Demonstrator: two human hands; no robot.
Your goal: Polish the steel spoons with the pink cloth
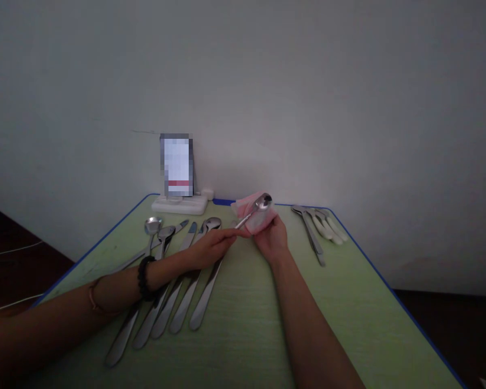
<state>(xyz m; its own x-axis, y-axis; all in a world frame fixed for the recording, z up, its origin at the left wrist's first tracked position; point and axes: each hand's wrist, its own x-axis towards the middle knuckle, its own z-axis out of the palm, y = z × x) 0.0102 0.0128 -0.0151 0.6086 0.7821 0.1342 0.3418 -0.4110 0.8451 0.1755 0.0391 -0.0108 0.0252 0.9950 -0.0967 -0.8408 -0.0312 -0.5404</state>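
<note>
My left hand (211,248) is closed on the handle of a shiny metal spoon (262,202), its bowl tilted up and to the right. A pink and white cloth (264,220) lies in my right hand (274,241), spread behind and under the spoon's bowl. The fingers of my right hand are mostly hidden by the cloth. Below my left hand and forearm, several long-handled metal pieces of cutlery lie side by side, among them a ladle (152,225) and a table knife (192,228). My forearm covers part of them.
The light green table (243,324) has a blue edge and stands against a grey wall. A phone (178,165) with a blurred screen leans upright on a white stand (180,205) at the back left. Metal tongs (311,237) and white-handled cutlery (323,226) lie at the back right.
</note>
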